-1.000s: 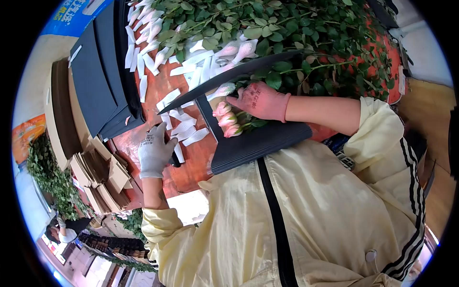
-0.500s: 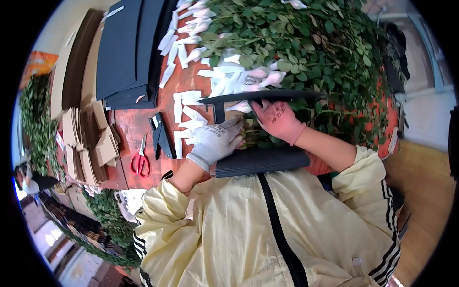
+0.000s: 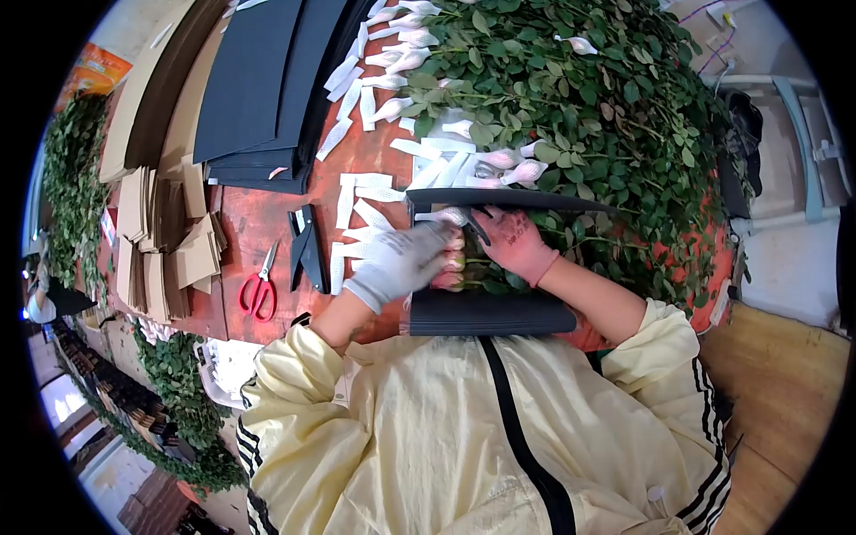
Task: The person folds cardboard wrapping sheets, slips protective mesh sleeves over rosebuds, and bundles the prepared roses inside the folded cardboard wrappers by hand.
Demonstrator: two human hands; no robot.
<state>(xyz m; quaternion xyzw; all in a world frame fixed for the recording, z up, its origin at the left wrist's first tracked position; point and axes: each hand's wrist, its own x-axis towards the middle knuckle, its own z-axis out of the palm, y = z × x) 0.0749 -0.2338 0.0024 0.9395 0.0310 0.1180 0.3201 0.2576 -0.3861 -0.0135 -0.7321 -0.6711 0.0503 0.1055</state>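
My left hand (image 3: 399, 266), in a pale grey glove, reaches over the heads of the pink roses (image 3: 451, 267); its fingers are extended and blurred, close to a rose in a white mesh sleeve (image 3: 446, 216). My right hand (image 3: 514, 242), in a pink glove, rests at the stems just right of the heads, with a small dark strip at its fingers; what it grips is partly hidden. Both hands are between the raised far flap of a black sheet (image 3: 526, 200) and the black stack (image 3: 490, 314) at my body.
Red scissors (image 3: 259, 292) and a black stapler-like tool (image 3: 308, 250) lie on the red table (image 3: 241, 223). White mesh sleeves (image 3: 348, 201) are scattered beyond. Brown cardboard pieces (image 3: 196, 259) and black sheets (image 3: 245, 80) are at left. Leafy stems (image 3: 571, 98) fill the back right.
My left hand has moved right from the black tool, leaving it on the table, to the rose heads. My right hand stays by the stems. The camera view has turned.
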